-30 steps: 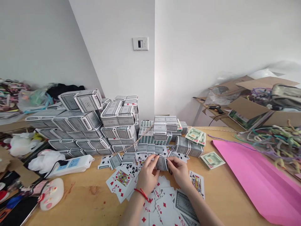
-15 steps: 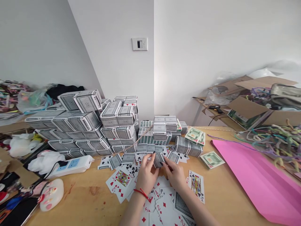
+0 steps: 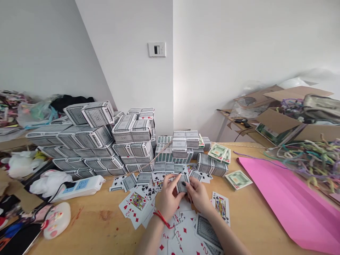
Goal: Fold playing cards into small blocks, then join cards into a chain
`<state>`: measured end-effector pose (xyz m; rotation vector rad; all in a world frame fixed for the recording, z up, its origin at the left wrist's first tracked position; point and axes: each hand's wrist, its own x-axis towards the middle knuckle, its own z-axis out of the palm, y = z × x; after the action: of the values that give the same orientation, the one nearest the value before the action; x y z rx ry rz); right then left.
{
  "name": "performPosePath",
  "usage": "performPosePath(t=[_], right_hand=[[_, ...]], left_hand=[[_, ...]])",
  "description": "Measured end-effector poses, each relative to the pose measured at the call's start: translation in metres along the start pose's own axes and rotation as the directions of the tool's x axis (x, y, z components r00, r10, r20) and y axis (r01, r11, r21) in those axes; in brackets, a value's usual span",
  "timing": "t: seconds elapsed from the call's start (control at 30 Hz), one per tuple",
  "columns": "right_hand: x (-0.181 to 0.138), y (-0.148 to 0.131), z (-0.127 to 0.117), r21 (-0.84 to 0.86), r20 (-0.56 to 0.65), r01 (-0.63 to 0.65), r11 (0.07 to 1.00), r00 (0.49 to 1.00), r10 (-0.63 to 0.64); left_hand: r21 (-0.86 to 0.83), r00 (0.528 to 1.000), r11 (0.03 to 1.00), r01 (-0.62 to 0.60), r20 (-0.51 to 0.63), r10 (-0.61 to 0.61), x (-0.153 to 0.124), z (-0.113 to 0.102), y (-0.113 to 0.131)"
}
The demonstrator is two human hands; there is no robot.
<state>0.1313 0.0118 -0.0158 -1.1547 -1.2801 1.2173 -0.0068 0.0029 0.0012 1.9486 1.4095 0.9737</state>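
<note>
Between my two hands is a playing card (image 3: 181, 183) with a grey patterned back; whether it is one card or several I cannot tell. My left hand (image 3: 168, 194) grips its left side, fingers along the top edge, a red string around the wrist. At its right side, my right hand (image 3: 197, 194) pinches it, the dark-nailed thumb on the card's back. Loose face-up cards (image 3: 186, 232) lie under my forearms, and more cards (image 3: 138, 202) spread to the left. A jack of clubs (image 3: 221, 207) lies right of my right hand. Small folded card pieces (image 3: 145, 178) sit behind.
Blocks built from cards (image 3: 87, 138) are stacked at the back left, with smaller blocks (image 3: 186, 143) at the centre. Green card boxes (image 3: 238, 180) and pink paper (image 3: 289, 205) lie to the right. A power strip (image 3: 79, 187) and a white mouse-shaped object (image 3: 57, 220) are left.
My hands have drawn closer together around the card, which is tilted up more. My right thumb now lies across its back. The view has shifted slightly.
</note>
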Motion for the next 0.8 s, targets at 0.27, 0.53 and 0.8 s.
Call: performPosePath(t=[0.27,0.53,0.8], right_hand=[[-0.006,0.000,0.014,0.179,0.107,-0.108,0.978,0.990,0.090],[-0.010,-0.009,0.020,-0.056,-0.133,-0.064,0.996,0.990,0.056],[-0.011,-0.014,0.019,-0.272,-0.240,0.022,0.962,0.967,-0.090]], left_hand=[[-0.100,0.971,0.968,0.230,-0.050,-0.236,0.002,0.001,0.010],[0.191,0.996,0.978,0.080,-0.052,-0.072,-0.001,0.012,0.007],[0.434,0.987,0.901,-0.016,-0.135,0.082,-0.003,0.019,0.001]])
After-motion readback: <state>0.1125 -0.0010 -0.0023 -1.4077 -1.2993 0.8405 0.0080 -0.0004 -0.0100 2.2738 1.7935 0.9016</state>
